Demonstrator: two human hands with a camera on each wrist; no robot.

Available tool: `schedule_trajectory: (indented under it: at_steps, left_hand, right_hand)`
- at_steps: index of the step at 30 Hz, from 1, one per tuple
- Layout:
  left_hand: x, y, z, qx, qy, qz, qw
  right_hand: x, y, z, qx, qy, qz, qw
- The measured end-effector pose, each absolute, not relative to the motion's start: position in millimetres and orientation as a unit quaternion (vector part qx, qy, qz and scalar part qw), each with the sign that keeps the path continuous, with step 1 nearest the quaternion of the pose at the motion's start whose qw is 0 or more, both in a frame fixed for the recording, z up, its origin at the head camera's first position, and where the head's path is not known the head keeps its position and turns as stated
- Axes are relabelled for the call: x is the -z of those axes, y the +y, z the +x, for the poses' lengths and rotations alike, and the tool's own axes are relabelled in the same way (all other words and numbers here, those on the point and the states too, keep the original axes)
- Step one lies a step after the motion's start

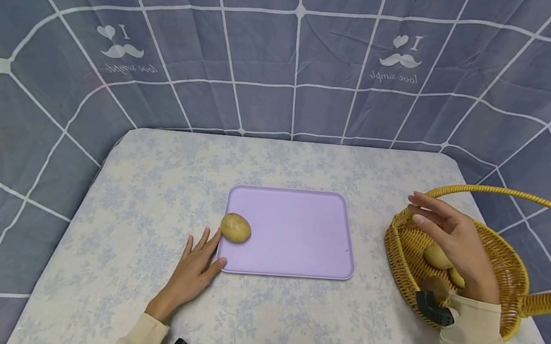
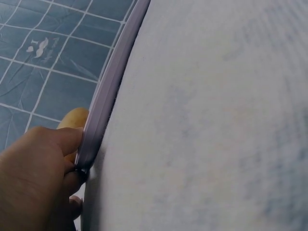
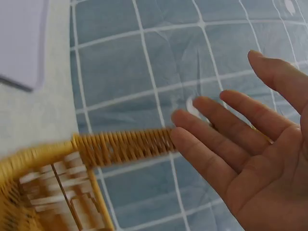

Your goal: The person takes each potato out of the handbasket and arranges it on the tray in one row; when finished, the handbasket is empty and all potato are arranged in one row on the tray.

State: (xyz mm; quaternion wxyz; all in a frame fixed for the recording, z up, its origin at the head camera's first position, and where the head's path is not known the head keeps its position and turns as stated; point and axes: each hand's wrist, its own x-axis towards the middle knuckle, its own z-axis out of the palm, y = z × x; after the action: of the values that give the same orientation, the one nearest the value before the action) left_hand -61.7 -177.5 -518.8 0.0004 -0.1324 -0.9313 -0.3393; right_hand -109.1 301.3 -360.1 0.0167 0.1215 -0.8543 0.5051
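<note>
My left hand [image 1: 193,273] lies at the near left corner of a lilac tray [image 1: 293,238], fingers spread and fairly straight. Its thumb touches the near rim, and the index fingertip is right at the left edge, close to a potato [image 1: 235,228] on the tray. In the left wrist view the thumb rests against the tray rim [image 2: 103,103], with the potato [image 2: 74,117] partly hidden behind it. Over a yellow wicker basket [image 1: 395,257] hovers my right hand [image 1: 455,239], fingers extended and nothing in it. Potatoes [image 1: 436,255] lie in the basket, partly covered by the hand and wrist.
The basket's tall handle [image 1: 513,193] arches up at the right, beside the right forearm. A pale floral cloth [image 1: 163,192] covers the table. Behind it hangs a blue-grey gridded curtain [image 1: 265,48].
</note>
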Motion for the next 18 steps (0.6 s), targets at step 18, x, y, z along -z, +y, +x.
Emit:
schedule_trajectory:
  at_steps: [18]
  left_hand:
    - [518.0, -176.4, -60.1, 0.343, -0.930, -0.130, 0.006]
  right_hand:
    - [366.9, 354.9, -107.6, -0.584, -0.807, 0.079, 0.029]
